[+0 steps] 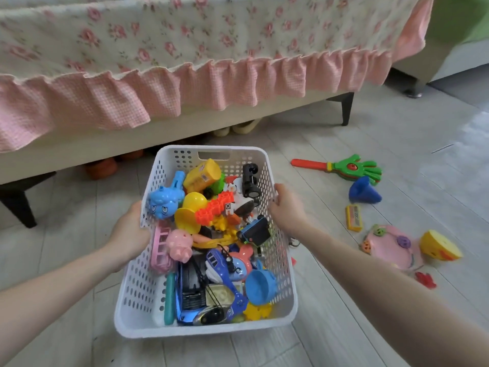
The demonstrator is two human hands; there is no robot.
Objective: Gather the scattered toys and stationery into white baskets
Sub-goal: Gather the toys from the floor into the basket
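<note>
Left hand (pixel 129 230) grips the left wall of the white basket (pixel 137 290), fingers hidden behind it. Right hand (pixel 288 207) grips the right rim, fingers curled over it. The basket is between the hands and packed with toys: blue face toy (pixel 165 202) by the left hand, blue cup (pixel 260 286) nearer the body. On the floor right of the right hand: green hand clapper (pixel 352 168), yellow box (pixel 354 217), blue cone (pixel 363 193), pink toy (pixel 389 247), yellow wedge (pixel 439 245).
</note>
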